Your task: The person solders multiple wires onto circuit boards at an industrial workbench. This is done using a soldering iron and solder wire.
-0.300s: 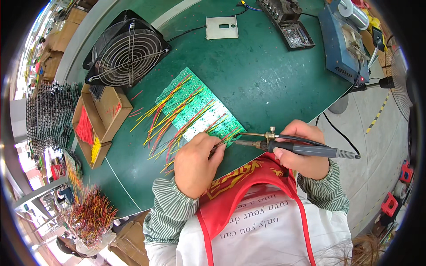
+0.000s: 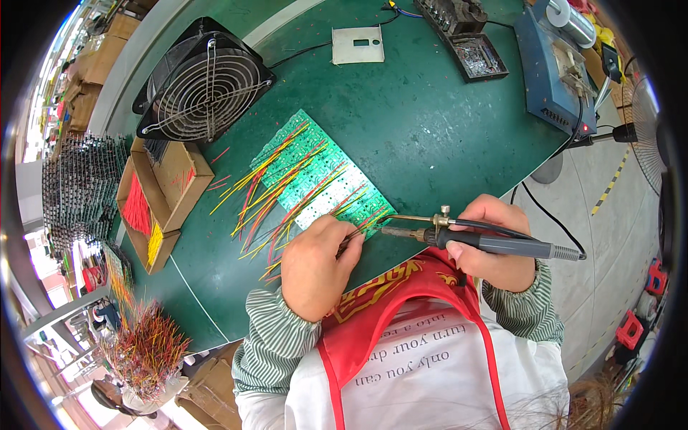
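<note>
A green circuit board panel [image 2: 360, 185] lies slanted on the bench, with rows of red, yellow and black wires [image 2: 266, 188] fanning off toward its left. At the board's near corner, my left hand [image 2: 309, 269] pinches a thin wire between thumb and forefinger; the fingertips partly hide it. My right hand [image 2: 503, 271] grips a grey and black soldering iron [image 2: 505, 245], its tip pointing left at the same corner. A thin brass solder-feed tube [image 2: 412, 218] is clamped above the iron, and its end sits close to the tip. Whether the tip touches the board, I cannot tell.
Left of the board, a cardboard box [image 2: 188, 190] holds red and yellow wires, beside a black fan [image 2: 208, 89]. A blue soldering station [image 2: 541, 75] with a solder spool stands far right, near a dark metal holder [image 2: 481, 59]. A white plate [image 2: 347, 54] lies at the back.
My right hand has shifted very slightly to the right with the soldering iron. My left hand keeps its pinch at the board's near corner.
</note>
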Available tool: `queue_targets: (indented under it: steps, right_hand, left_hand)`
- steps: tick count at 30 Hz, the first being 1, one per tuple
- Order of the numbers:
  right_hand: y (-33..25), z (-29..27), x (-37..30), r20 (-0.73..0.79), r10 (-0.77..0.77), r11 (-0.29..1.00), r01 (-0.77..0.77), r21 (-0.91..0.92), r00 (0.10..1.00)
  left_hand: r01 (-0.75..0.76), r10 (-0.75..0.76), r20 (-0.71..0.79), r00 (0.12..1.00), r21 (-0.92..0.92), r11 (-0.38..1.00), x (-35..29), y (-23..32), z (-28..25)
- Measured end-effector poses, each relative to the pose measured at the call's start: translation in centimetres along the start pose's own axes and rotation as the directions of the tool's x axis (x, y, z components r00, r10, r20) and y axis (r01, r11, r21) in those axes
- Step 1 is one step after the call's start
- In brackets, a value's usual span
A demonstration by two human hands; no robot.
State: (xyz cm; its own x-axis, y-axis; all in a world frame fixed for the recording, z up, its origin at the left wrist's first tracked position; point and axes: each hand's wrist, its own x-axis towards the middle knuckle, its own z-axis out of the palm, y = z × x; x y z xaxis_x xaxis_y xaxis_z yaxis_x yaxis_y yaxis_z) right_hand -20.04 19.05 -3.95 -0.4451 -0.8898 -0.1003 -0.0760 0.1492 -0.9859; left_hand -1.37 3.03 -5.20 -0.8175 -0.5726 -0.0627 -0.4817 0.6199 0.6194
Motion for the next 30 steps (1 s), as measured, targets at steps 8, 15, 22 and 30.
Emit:
queue_targets:
  steps: [8, 15, 22, 30]
  right_hand:
    - [0.0, -0.7, -0.5, -0.049, 0.023, 0.999, -0.021, 0.037, 0.999]
    - [-0.1, -1.3, -0.5, -0.093, 0.029, 0.999, -0.033, -0.037, 0.995]
    - [0.3, -1.6, -0.4, -0.095, 0.039, 0.998, -0.044, -0.049, 0.995]
    - [0.7, -1.2, -0.1, -0.059, 0.042, 0.999, -0.041, 0.014, 0.997]
  left_hand:
    - [-0.042, 0.057, -0.130, 0.990, 0.114, 0.993, -0.2, 0.1, -3.3]
    - [-0.140, 0.149, -0.086, 0.985, 0.105, 0.985, 0.9, 1.7, -0.7]
    - [-0.058, 0.057, -0.009, 0.998, -0.027, 0.998, 1.8, 0.8, 1.2]
    - [-0.029, 0.030, 0.017, 0.999, -0.041, 0.999, 1.8, 0.9, 1.2]
